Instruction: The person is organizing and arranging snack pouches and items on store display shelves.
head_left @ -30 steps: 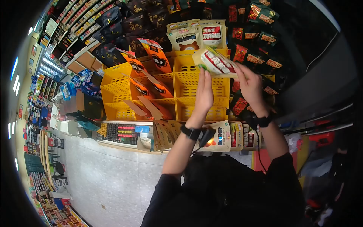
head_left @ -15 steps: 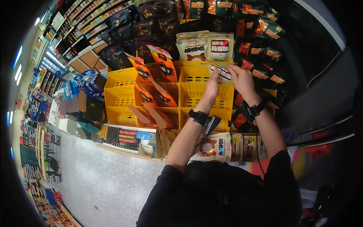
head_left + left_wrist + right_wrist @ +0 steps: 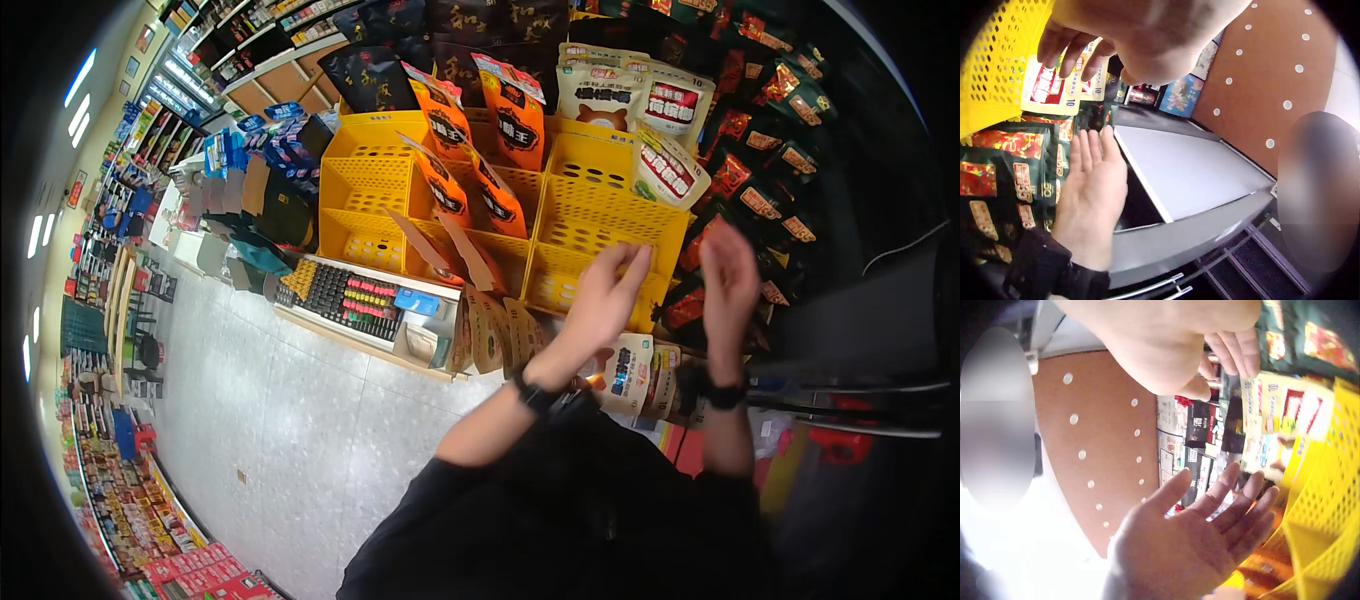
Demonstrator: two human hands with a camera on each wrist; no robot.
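Note:
A cream snack pouch with a red-and-white label (image 3: 668,172) leans in the back right compartment of the yellow perforated basket rack (image 3: 597,217). Both hands are apart from it, toward the wearer. My left hand (image 3: 607,297) hovers over the front right compartments, fingers fairly straight and holding nothing. To its right, my right hand (image 3: 730,275) is raised beside the rack's edge, empty and a little blurred. In the left wrist view the right hand (image 3: 1094,184) shows its palm with fingers extended. The left hand (image 3: 1200,540) appears with spread fingers in the right wrist view.
Similar cream pouches (image 3: 602,98) stand behind the rack. Orange pouches (image 3: 510,115) fill its middle column. Dark green pouches (image 3: 760,155) hang at the right, black ones (image 3: 372,75) stand at back left. More cream pouches (image 3: 630,372) line the front edge.
The cream pouch, earlier held between both hands, now sits in the back right compartment. Both hands have let go, drawn back toward the wearer and moved apart. The head view has shifted.

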